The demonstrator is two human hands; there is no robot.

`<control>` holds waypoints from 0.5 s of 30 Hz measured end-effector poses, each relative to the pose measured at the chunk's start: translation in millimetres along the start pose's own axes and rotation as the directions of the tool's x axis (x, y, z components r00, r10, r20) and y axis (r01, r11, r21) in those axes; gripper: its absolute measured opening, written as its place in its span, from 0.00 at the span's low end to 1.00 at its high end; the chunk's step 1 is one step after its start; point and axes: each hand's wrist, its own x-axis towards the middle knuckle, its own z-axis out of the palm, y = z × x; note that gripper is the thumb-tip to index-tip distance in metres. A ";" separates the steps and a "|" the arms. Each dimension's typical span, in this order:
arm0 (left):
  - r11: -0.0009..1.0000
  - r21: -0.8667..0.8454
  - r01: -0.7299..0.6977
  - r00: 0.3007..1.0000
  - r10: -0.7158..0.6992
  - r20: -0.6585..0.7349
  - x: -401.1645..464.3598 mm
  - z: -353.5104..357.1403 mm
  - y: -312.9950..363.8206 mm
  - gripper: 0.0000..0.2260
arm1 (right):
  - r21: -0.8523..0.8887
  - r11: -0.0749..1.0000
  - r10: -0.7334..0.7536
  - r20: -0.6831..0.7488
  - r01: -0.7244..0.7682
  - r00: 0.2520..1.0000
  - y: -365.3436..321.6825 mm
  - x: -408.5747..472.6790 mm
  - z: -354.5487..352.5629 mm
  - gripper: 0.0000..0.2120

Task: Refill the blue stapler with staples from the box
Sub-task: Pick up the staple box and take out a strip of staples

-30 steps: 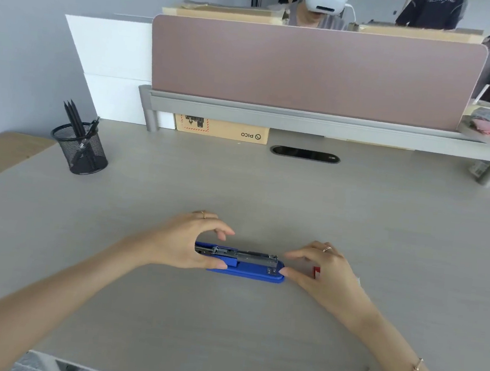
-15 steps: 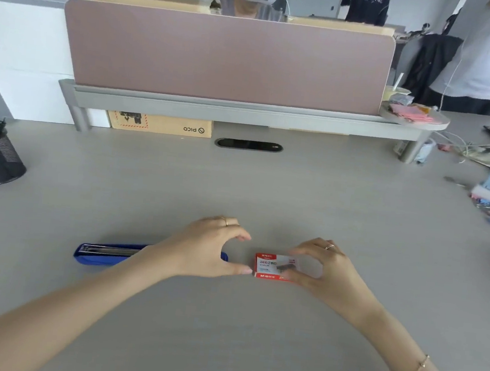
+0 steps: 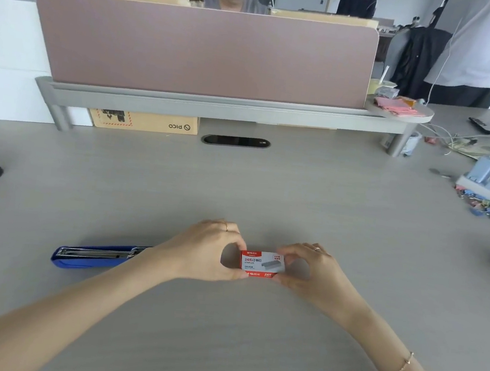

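Both hands, left and right, pinch the staple box; blue stapler lies open leftward.

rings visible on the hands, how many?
2: one ring on the left hand, one ring on the right hand. Curled fingers could hide more.

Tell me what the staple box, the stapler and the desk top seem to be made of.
Staple box: looks like thin printed card, red and white with a slight sheen and crisp folded edges. Blue stapler: glossy blue shell, probably plastic or painted metal; the open channel on top shines silver like bare metal. Desk: matte grey surface with a faint wood-grain pattern, likely laminate rather than solid wood.
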 end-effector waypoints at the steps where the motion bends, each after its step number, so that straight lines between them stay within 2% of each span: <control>1: 1.000 -0.003 0.003 1.000 -0.003 -0.002 -0.3 -0.1 0.2 0.19 | -0.001 1.000 0.002 0.002 -0.002 1.000 -0.1 0.4 0.3 0.15; 15: 0.999 0.044 0.015 1.000 -0.016 0.022 -3.4 -6.1 -1.1 0.19 | -0.055 0.998 0.009 0.030 -0.007 1.000 1.7 4.9 0.6 0.16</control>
